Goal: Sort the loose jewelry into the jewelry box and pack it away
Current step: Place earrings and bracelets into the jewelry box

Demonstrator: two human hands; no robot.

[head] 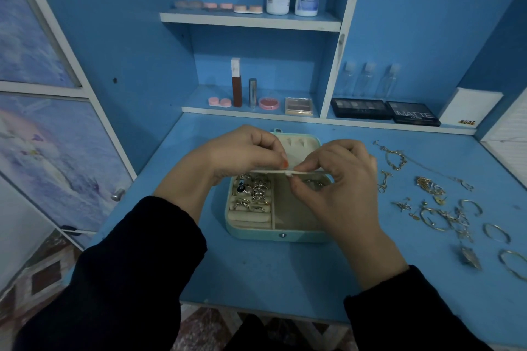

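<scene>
Pinching the strip point(263, 171) above the open box point(256, 232), my left hand point(242, 151) and right hand point(339, 179) meet at its middle. I'd keep it level, fingertips close, pressure light. Loose jewelry point(439, 208) lies on the table point(256, 279), right of the box.

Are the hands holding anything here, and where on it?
Both hold a thin pale strip above the box, pinching near its middle: the left hand just left of centre, the right hand just right.

Single head-worn wide-angle view, facing forward and down, close above the jewelry box point(251, 235), shelves point(251, 21) beyond
</scene>
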